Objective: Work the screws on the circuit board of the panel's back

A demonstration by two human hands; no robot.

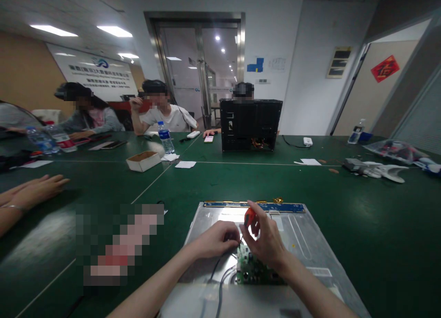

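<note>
Orange-handled tool [248, 216] is pinched in right hand [268, 241], fingers curled, apparently for control above circuit board [253, 268]; left hand [215, 239] fingers nearly closed, contents can't be told.

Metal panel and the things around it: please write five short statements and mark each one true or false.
1. The right hand holds an orange-red tool. True.
2. The green circuit board lies beside the metal panel. False: it lies on the panel.
3. A blue strip runs along the panel's far edge. True.
4. The left hand rests flat on the table. False: it is over the panel, near the right hand.
5. The open box stands left of the black case. True.
</note>
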